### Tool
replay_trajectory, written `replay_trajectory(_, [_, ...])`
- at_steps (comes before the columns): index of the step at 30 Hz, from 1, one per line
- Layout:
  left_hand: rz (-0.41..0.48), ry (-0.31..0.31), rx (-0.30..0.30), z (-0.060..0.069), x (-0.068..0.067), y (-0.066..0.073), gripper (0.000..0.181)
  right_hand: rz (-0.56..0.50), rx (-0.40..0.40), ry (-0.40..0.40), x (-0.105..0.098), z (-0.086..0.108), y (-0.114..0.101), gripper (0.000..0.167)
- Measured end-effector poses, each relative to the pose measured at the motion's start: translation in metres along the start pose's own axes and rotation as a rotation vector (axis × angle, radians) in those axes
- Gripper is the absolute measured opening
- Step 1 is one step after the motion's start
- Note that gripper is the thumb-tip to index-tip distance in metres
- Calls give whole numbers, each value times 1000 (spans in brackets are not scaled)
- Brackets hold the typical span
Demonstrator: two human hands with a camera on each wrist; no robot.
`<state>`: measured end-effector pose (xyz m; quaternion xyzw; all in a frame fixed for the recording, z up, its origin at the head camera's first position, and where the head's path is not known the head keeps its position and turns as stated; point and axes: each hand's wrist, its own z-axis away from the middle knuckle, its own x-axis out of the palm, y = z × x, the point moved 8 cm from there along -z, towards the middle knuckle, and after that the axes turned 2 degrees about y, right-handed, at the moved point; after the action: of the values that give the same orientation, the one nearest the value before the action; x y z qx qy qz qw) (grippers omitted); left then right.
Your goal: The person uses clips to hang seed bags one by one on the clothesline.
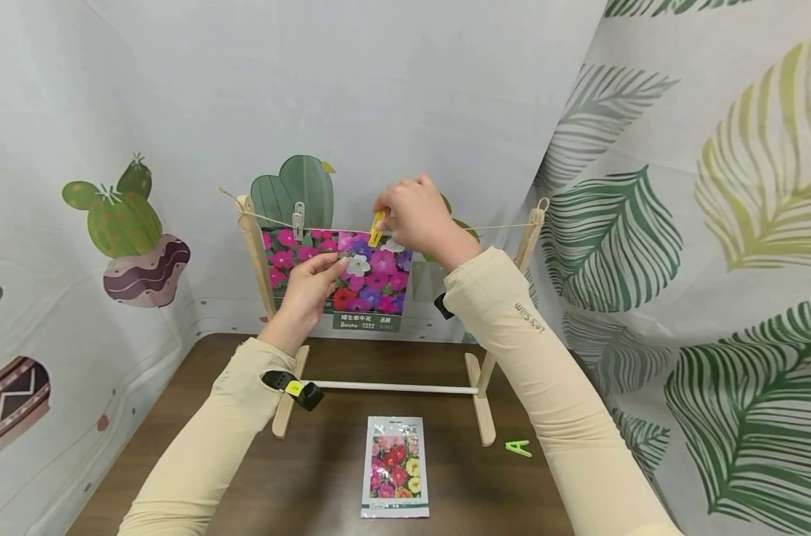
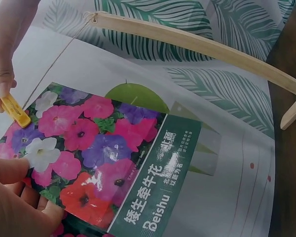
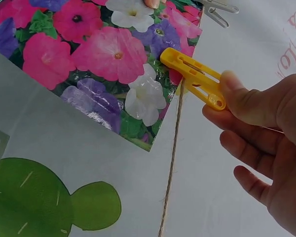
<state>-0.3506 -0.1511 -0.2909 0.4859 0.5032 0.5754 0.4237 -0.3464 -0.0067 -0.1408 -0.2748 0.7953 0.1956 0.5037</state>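
Hand (image 3: 283,143) pinching clip (image 3: 192,74), flowered packet (image 3: 108,54), twine (image 3: 173,148)

In the head view, the left hand (image 1: 306,292) hides some of the back packet (image 1: 281,259) — and the front packet (image 1: 380,281) covers more of it. The right hand (image 1: 418,216) hides a bit of the yellow clip (image 1: 377,231). The smallest words (down on the green band (image 1: 368,321)) look too tiny to read there. The right wrist view cuts off the grey clip (image 3: 222,6) — at the top.

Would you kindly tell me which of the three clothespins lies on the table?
The green clothespin, right of the flat-lying seed packet. The yellow clothespin is pinched by the right hand, and the grey clothespin is up on the string.
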Motion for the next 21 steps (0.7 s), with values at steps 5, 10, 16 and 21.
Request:
replay_trajectory(5, [-1, 9, 6, -1, 1, -1, 38, 12, 11, -13, 1, 0, -1, 28])
replay_trajectory(10, [-19, 16, 32, 0, 2, 0, 35, 25, 20, -31, 1, 1, -2, 30])
replay_trajectory(16, [-62, 27, 72, -1, 3, -1, 34, 23, 32, -51, 2, 2, -2, 32])
replay_trajectory(21, [-78, 35, 92, -1, 2, -1, 35, 16, 35, -56, 3, 3, 0, 32])
